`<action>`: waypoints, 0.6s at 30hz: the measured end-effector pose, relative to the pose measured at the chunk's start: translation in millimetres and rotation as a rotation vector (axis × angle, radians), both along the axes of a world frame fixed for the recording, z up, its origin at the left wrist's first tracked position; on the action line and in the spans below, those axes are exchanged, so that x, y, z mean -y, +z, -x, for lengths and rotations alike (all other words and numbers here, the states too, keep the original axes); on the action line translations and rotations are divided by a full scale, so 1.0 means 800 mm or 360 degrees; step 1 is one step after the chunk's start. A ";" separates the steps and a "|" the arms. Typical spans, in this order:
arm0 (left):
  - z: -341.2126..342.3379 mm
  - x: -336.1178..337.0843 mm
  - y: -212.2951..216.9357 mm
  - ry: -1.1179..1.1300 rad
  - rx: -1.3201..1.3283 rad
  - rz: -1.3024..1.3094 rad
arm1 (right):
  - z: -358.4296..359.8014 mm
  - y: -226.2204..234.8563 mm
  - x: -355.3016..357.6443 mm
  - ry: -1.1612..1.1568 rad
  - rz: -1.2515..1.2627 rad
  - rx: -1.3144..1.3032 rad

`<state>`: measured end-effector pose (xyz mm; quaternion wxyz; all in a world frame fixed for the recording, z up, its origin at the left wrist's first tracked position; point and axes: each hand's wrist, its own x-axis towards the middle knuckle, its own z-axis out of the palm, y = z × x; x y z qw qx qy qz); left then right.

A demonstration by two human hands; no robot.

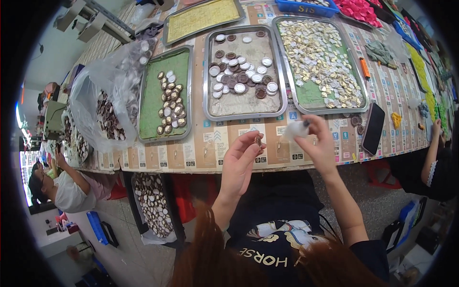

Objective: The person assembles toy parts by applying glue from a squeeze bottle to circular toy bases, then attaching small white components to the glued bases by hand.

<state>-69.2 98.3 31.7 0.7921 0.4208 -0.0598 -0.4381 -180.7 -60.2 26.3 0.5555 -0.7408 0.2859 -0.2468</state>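
A phone (373,128) lies near a yellow scrap (396,119), an orange tool (365,68) near a grey cloth (379,52), pink ribbons (357,12) farther back, a white-shirted co-worker (71,192) at left.

The rectangular silver-rimmed tray (246,116) looked like smooth, dully shining metal, its grey lining (239,106) matt and slightly uneven. The loose gold-and-white pieces (311,52) had a bright metallic gloss, while the round brown-and-white discs (240,88) showed smooth white faces. The large clear bag (86,86) was thin, crinkled, shiny plastic. The small white bottle (296,129) looked plastic, its finish blurred. The black rectangular phone (374,128) had a smooth, dark face; the crumpled grey-green bundle (380,52) was soft, matt cloth. The printed beige table covering (215,143) resembled smooth paper or film.
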 end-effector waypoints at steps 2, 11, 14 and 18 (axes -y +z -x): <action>0.001 0.001 0.007 0.0027 0.0195 -0.0052 | -0.012 -0.033 -0.003 0.0035 0.0128 -0.0007; -0.009 -0.006 -0.016 0.0153 0.0878 0.0167 | -0.016 -0.016 0.024 0.0030 0.0456 0.0139; -0.007 -0.003 -0.015 0.0091 0.0614 0.0405 | -0.014 -0.033 0.101 -0.0283 0.0644 -0.0194; 0.000 0.002 -0.031 -0.0121 -0.0227 0.0838 | -0.029 -0.046 0.158 -0.0345 0.1042 -0.0529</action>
